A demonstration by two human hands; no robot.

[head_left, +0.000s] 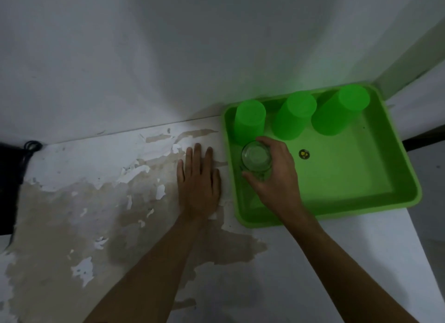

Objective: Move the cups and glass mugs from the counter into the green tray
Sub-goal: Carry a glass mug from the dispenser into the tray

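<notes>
Right hand (277, 175) grips glass mug (255, 157) inside green tray (337, 202).

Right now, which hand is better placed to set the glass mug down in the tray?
The right hand. It already grips the glass mug over the green tray, in front of the three green cups. The left hand lies flat on the counter, outside the tray.

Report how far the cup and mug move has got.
Done: three green cups stand upside down along the green tray's far side. In hand: the right hand holds a glass mug inside the tray. The left hand rests flat on the counter, where no cups remain in view.
</notes>
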